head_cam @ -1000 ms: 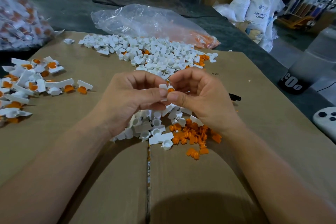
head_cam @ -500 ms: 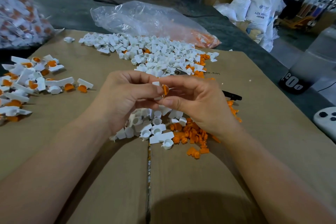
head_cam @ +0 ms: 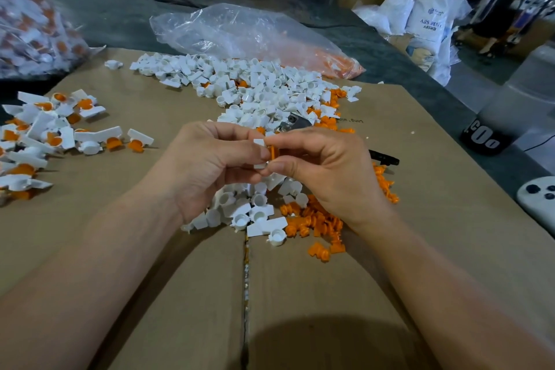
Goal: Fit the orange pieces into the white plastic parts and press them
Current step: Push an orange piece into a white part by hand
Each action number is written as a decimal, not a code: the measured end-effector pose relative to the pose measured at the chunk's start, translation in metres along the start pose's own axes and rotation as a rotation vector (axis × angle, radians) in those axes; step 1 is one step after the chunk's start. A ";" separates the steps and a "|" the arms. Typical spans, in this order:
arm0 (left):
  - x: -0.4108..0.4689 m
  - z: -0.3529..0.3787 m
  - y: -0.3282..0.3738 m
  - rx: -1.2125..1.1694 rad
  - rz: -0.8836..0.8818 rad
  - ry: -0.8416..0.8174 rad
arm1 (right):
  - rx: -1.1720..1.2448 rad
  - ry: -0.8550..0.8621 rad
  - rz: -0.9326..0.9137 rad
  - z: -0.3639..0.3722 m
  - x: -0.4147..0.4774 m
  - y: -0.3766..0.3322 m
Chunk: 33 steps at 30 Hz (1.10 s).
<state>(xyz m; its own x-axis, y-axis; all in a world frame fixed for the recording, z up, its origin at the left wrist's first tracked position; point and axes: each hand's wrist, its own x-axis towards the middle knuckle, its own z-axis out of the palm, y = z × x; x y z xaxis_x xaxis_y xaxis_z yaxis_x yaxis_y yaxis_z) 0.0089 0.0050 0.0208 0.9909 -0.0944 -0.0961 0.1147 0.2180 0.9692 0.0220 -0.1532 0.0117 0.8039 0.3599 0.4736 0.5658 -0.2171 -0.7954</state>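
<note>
Both hands are together above the middle of the cardboard sheet (head_cam: 300,294), fingertips meeting. The left hand (head_cam: 210,165) grips a white plastic part (head_cam: 259,142) betw. thumb and curled fingers. The right hand (head_cam: 327,171) pinches an orange piece (head_cam: 272,152) w/ thumb and index finger, right against that white part. The orange piece touches the white part, but I cannot tell how deep it sits in, as the fingers cover the joint.

Directly under the hands lies a small heap of loose white parts (head_cam: 240,210) on the cardboard. Just beside it, on the right, is a heap of loose orange pieces (head_cam: 315,219), and some of them are scattered towards the near edge. Farther from the person is a much bigger pile of white parts (head_cam: 255,90), w/ a few orange ones mixed in at its right side. A small metal object (head_cam: 292,122) lies at the near edge of this pile; what it is, I cannot tell.

At the left side of the cardboard there is a group of white parts w/ orange fitted in (head_cam: 60,135), well apart from the hands. A black pen-like thing (head_cam: 384,158) lies just right of the right hand.

The cardboard lies on a dark table (head_cam: 120,15). Behind the big pile is a clear plastic bag (head_cam: 240,33) w/ orange content in its right end. At the far left is another bag (head_cam: 27,24), full of white and orange parts, blurred. At the right edge is a white controller (head_cam: 537,204), and beyond the table stand white sacks (head_cam: 429,15).
</note>
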 end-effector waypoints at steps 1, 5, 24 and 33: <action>0.000 0.000 0.000 0.002 -0.002 0.002 | 0.016 -0.004 0.011 0.000 0.000 0.000; 0.000 0.000 0.000 -0.014 -0.009 0.014 | 0.098 -0.025 0.081 -0.001 0.000 0.000; 0.001 -0.001 -0.001 0.020 0.009 0.026 | 0.157 -0.091 0.133 -0.003 0.001 0.002; 0.000 -0.001 -0.002 0.048 0.035 -0.014 | 0.106 -0.005 0.008 0.000 0.000 0.004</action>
<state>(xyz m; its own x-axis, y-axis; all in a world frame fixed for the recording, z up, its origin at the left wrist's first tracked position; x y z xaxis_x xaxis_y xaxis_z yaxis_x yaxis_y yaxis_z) 0.0091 0.0056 0.0189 0.9930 -0.1016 -0.0593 0.0765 0.1748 0.9816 0.0242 -0.1537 0.0084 0.8070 0.3636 0.4654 0.5368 -0.1230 -0.8347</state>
